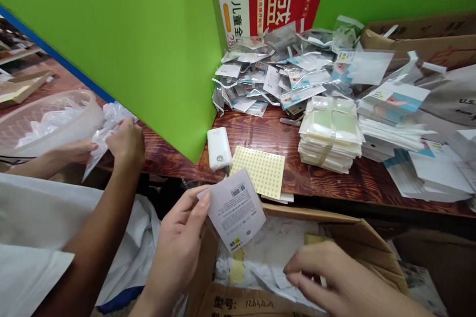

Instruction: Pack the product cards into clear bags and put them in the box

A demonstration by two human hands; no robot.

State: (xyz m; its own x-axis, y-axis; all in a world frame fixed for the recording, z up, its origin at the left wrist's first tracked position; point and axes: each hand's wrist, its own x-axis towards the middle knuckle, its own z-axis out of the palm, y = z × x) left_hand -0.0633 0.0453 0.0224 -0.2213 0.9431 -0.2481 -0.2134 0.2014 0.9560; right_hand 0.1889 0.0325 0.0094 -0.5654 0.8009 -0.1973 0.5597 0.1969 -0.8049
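My left hand (182,235) pinches a white printed card (238,213) by its left corner, between thumb and fingers. Its barcode and small print face me, and a yellow mark sits near the lower edge. My right hand (329,270) hovers over an open cardboard box (362,237), thumb and fingers drawn together. Whatever is between those fingertips, if anything, is too small or hidden to name. Inside the box lie white papers or bags (277,237). Just beyond the card, a sheet of small round stickers (260,171) rests on the wooden table (256,131).
A white power bank (218,147) lies beside a green partition (148,49). Bagged cards (275,72) form a heap at the back. A banded stack (330,133) and card piles (435,173) stand right. At left, a co-worker's hands (124,143) hold plastic near a basket (78,104).
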